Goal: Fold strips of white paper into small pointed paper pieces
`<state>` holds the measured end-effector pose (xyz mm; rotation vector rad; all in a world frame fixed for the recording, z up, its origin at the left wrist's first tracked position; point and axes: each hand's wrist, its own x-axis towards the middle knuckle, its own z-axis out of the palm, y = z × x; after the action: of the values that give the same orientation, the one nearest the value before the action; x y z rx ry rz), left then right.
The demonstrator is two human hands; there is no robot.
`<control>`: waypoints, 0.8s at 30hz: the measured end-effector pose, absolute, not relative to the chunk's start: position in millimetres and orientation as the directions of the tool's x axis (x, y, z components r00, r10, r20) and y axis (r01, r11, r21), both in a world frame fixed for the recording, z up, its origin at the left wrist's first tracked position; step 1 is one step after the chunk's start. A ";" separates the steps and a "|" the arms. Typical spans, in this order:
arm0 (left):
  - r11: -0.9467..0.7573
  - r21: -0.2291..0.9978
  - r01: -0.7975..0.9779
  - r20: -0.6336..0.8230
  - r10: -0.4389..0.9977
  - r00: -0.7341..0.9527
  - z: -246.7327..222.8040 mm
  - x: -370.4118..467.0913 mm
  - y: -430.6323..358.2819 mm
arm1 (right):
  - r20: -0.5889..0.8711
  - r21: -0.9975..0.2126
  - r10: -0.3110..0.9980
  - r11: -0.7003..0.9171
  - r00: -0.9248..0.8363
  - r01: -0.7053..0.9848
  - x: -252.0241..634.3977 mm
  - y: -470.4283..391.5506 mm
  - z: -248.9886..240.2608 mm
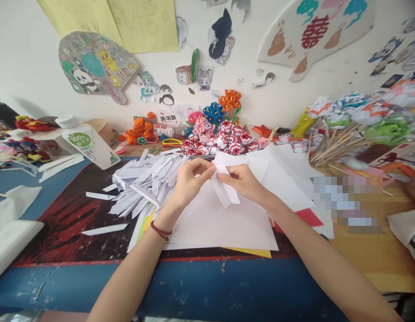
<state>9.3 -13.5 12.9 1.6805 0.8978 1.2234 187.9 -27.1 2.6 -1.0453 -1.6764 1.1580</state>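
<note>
A folded white paper strip (226,190) is pinched between both hands, its two ends hanging down over the white sheets (207,223). My left hand (196,175) grips the strip's upper left edge between thumb and fingers, with a dark red cord round the wrist. On the upper right edge, my right hand (242,180) has its thumb and index finger closed. Beside my left hand lies a large heap of folded white strips (148,179). Red and white paper flowers (227,138) are piled behind the hands.
A white bottle (89,142) leans at the back left, near orange flowers (138,130). Wooden sticks and paper flowers (385,129) crowd the right side. Loose strips (104,229) lie on the dark mat (66,223). Part of another person's sleeve (407,230) shows at the right edge.
</note>
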 end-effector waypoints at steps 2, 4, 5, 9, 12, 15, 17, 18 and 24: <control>-0.339 0.941 0.013 0.324 0.910 0.260 14.1 8.9 -13.7 | 0.169 -0.957 0.934 0.232 -0.314 0.174 188.2 -27.9 4.2; -0.296 0.955 -0.030 0.293 0.918 0.266 14.9 8.3 -13.4 | 0.178 -0.955 0.932 0.240 -0.316 0.172 188.6 -28.6 6.0; -0.276 0.960 -0.048 0.278 0.921 0.274 15.1 8.0 -13.2 | 0.182 -0.955 0.930 0.245 -0.318 0.170 188.8 -28.9 6.8; -0.209 0.972 -0.108 0.233 0.917 0.323 14.7 6.7 -11.8 | 0.192 -0.951 0.924 0.259 -0.331 0.169 189.1 -29.5 8.5; -0.196 0.974 -0.112 0.223 0.913 0.342 14.6 5.8 -11.1 | 0.182 -0.951 0.924 0.252 -0.337 0.178 188.7 -29.5 8.4; -0.212 0.973 -0.088 0.230 0.911 0.342 14.9 5.0 -10.8 | 0.178 -0.948 0.925 0.253 -0.336 0.193 188.3 -29.2 7.6; -0.219 0.972 -0.083 0.235 0.911 0.339 15.2 4.9 -10.8 | 0.179 -0.945 0.926 0.256 -0.333 0.205 188.4 -28.9 6.6; -0.221 0.972 -0.084 0.236 0.912 0.335 15.2 5.1 -10.8 | 0.180 -0.943 0.926 0.258 -0.332 0.210 188.6 -28.7 6.0; -0.224 0.971 -0.078 0.238 0.922 0.307 15.7 7.7 -12.7 | 0.194 -0.938 0.919 0.276 -0.342 0.209 189.8 -28.2 4.9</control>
<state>7.7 -12.7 15.7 1.4814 0.8174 1.1497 189.8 -28.2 4.9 -1.0331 -1.7435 1.1157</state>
